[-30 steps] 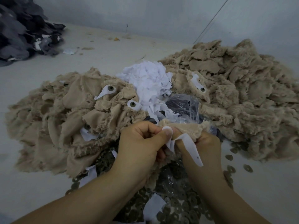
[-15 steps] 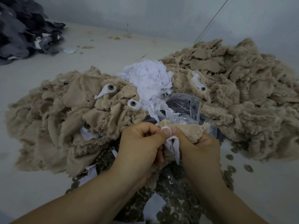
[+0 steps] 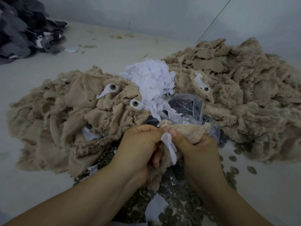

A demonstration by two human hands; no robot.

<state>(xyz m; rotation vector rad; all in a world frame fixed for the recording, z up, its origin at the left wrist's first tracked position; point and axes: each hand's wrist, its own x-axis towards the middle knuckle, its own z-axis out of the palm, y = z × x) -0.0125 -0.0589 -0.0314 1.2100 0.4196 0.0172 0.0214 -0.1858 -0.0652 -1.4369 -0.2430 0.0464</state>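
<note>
- Fabric piece (image 3: 187, 132): tan plush, furry on one face and smooth on the other, crumpled. It is held near the centre, above the discs, gripped by both hands.
- White strip (image 3: 169, 147): thin, soft and limp. It lies against the left edge of the fabric piece and hangs down between the two thumbs.
- Left hand (image 3: 140, 144): fingers curled into the palm, thumb tip pinching the top of the white strip against the plush.
- Right hand (image 3: 200, 149): thumb on top, fingers curled underneath – pinching the fabric piece just beside the strip.
- Tan heaps (image 3: 244, 95): ragged plush cut-outs with frayed edges, piled to the left and the right. Several carry round grey eyes (image 3: 112, 87) on white teardrop backings.
- White scraps (image 3: 151, 79): a loose mound between the heaps, far of the hands.
- Plastic bag (image 3: 190, 108): clear, wrinkled film just behind the hands.
- Discs (image 3: 179, 209): flat, dull grey rings with centre holes, spread under the wrists and scattered to the right.
- Dark grey heap (image 3: 24, 30): fabric pieces, far left on the pale table (image 3: 32, 185).
</note>
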